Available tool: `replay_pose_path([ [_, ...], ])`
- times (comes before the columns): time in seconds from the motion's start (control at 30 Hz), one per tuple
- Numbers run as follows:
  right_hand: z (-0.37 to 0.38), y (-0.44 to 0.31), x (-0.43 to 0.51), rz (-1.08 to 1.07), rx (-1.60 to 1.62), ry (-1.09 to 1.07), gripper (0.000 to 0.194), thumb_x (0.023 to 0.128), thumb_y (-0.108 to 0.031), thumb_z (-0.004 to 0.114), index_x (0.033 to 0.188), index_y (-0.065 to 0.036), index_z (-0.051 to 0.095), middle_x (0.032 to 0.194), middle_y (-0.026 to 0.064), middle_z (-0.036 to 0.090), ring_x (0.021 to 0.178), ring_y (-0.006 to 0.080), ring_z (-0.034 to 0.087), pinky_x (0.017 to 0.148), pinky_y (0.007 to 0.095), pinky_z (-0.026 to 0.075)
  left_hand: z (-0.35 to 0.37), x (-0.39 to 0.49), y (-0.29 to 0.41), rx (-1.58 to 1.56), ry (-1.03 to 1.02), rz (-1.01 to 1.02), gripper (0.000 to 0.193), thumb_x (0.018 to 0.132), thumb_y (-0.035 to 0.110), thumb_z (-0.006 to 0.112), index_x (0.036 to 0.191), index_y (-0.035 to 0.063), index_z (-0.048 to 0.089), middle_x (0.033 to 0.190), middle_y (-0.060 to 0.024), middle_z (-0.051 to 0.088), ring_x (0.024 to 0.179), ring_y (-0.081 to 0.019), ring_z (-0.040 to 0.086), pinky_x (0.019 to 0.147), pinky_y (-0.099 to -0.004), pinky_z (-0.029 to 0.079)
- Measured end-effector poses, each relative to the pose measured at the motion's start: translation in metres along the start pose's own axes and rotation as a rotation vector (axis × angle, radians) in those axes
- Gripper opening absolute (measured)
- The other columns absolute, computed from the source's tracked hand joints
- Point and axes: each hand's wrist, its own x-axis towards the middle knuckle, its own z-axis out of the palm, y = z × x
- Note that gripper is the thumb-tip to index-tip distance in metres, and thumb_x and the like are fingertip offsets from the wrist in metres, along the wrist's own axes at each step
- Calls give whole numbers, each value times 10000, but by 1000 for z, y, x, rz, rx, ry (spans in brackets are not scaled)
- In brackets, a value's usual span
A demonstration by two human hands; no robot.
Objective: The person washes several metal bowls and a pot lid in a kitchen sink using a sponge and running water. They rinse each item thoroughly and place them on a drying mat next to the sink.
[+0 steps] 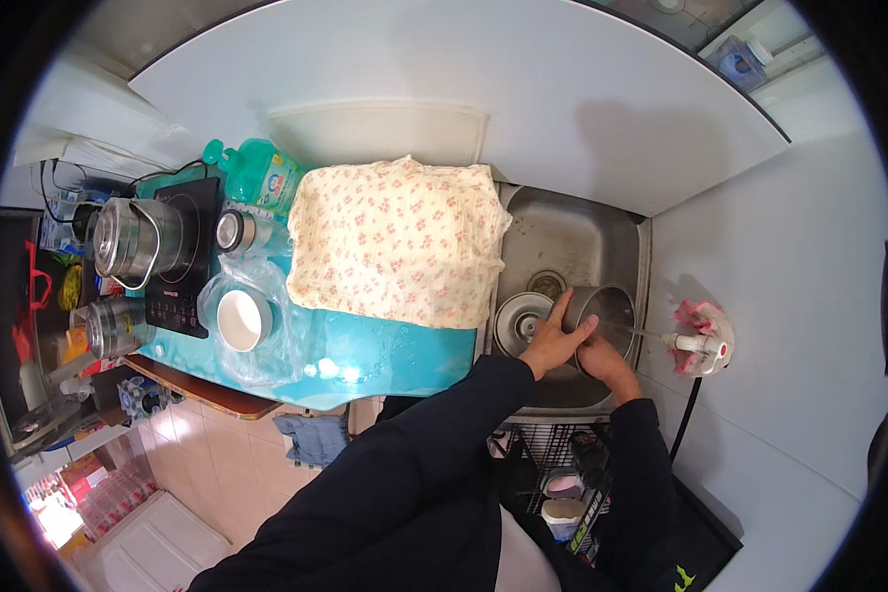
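Note:
Both of my hands are on a stainless steel pot [613,307] tilted on its side in a steel sink [570,222]. My left hand [559,337] rests against the pot's near left side, fingers apart, thumb at the rim. Lower right, my right hand [603,360] grips the pot's wall, its fingers partly hidden. A thin stream of water runs from a white tap [699,345] into the pot. A round metal lid [522,320] with a knob lies in the sink at the left, by the drain [546,285].
Left of the sink, a floral cloth [399,244] covers something on the teal counter [399,362]. Farther left are a white bowl [244,320] on a plastic bag, a glass bottle [248,233], green pump bottles [263,174] and an induction cooktop [192,274] bearing a lidded pot [137,237].

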Motion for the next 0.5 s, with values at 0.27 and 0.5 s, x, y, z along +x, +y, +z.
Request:
replay_pose_path([
  [0.27, -7, 26, -6, -62, 116, 77, 441, 979, -256, 557, 1361, -61, 660, 1316, 222, 684, 1238, 408, 625, 1016, 439, 496, 11, 4, 2, 37, 224, 100, 1052, 888, 708, 722, 1708, 338, 177, 1528, -422, 311, 1447, -545, 379, 1193, -533, 365],
  [0.5, 58, 23, -25, -242, 455, 534, 333, 1013, -131, 666, 1327, -22, 646, 1185, 77, 702, 1077, 214, 655, 962, 337, 497, 20, 5, 30, 254, 225, -88, 991, 896, 676, 719, 1694, 322, 249, 1547, -432, 253, 1389, -593, 425, 1162, -601, 379],
])
